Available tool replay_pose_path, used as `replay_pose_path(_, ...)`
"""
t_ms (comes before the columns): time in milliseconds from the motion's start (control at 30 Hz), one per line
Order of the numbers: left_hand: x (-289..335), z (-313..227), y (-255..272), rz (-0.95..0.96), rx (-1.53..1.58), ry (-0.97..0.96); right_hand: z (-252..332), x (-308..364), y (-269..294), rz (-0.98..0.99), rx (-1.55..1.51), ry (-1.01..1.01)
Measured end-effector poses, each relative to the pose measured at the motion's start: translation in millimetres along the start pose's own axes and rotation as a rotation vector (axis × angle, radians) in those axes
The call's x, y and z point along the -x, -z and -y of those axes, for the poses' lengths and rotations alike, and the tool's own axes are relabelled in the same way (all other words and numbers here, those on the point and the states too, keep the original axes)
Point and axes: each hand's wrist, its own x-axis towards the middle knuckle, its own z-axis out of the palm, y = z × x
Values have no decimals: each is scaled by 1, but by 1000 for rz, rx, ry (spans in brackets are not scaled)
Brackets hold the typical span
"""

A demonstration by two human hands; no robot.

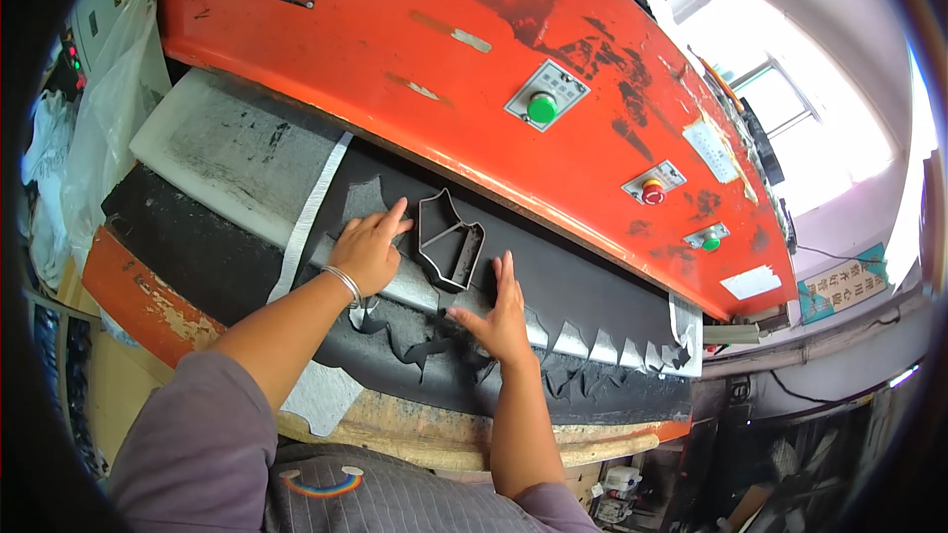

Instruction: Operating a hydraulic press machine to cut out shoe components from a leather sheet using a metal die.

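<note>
Left hand (366,251) and right hand (501,321), spread, flank a hollow grey metal die (464,257). Smooth black sheet (583,281), jagged along its near edge, continues rightward; a teal-and-cream sign (842,286) bears characters.

The metal cutter (445,234), a hollow, angular frame with an inner crossbar, rested on the black sheet (583,277), close to its cut edge. The sheet lay spread out, near side jaggedly notched.

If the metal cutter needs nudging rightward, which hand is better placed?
Left, probably: the left hand is beside the left edge of the metal cutter, pointing toward it. The right hand is to its lower right and might block.
</note>
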Motion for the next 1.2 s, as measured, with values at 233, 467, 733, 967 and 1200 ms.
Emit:
replay_pose_path(233, -3, -3, -5, -6, 39, 11, 8, -21, -16, -15, 230, 1)
replay_pose_path(467, 0, -1, -7, 10, 25, 9, 19, -17, -27, -42, 332, -20)
replay_pose_path(733, -6, 1, -4, -5, 28, 24, 20, -21, -42, -128, 333, -22)
replay_pose_path(967, -13, -3, 1, -29, 2, 20, 25, -30, -34, -122, 350, -23)
replay_pose_path(1200, -51, 0, 5, -7, 140, 43, 7, -57, -8, -74, 280, 3)
